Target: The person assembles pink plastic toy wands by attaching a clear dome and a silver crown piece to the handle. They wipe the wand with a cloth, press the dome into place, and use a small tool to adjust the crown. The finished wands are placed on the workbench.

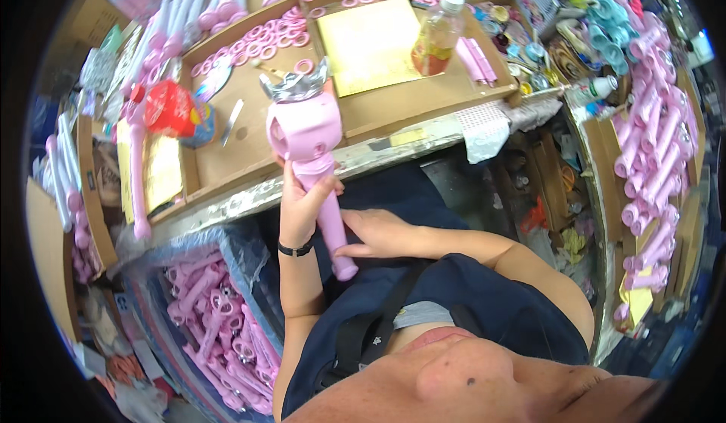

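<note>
A pink toy wand [330, 215] with a ring-shaped head and a silver crown [295, 84] on top is held tilted, crown end away from me, in front of the bench edge. My left hand [304, 200] is closed around the wand just below its head. Lower down, my right hand [374, 234] holds the handle near its end, thumb against it; some of its fingers are hidden. The crown overlaps the near side of a cardboard tray [393, 124] on the bench. Many loose pink rings [257, 43] lie in that tray.
Yellow paper [363, 45], a drink bottle [435, 41] and a red-labelled bottle [174, 113] occupy the bench. At lower left, a blue-lined bin [144, 287] holds pink wand parts. More pink handles [650, 143] are piled at right. Small parts [522, 52] fill boxes at back right.
</note>
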`<state>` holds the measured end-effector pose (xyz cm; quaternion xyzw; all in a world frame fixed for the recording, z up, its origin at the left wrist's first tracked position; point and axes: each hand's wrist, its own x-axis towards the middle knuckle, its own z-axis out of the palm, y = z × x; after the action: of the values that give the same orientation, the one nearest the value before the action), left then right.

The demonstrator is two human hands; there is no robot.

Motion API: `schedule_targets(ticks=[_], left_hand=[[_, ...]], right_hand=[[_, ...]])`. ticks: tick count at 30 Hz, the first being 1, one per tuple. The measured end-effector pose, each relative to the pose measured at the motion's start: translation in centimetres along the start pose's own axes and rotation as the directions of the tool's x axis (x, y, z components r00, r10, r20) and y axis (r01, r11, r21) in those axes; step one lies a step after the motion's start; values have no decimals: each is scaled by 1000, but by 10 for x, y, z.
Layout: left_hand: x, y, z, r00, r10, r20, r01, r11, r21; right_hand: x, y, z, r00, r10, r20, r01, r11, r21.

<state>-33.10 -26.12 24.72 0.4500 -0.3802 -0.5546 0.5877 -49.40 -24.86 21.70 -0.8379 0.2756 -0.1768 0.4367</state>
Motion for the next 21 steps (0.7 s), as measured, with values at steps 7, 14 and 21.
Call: schedule_targets(ticks=[7,14,21], left_hand=[[5,-9,-7,931,-198,307,276,932,-234],[-6,-19,7,897,-328,295,389,904,-177],[-8,-13,17,908,-342,241,379,916,-130]], right_hand=[[-65,72,-119,693,-152,-704,-291,835,-466],[-90,118,-151,757,-213,-618,-301,725,-619],[-91,115,-155,798,-168,-578,-307,713,-631]])
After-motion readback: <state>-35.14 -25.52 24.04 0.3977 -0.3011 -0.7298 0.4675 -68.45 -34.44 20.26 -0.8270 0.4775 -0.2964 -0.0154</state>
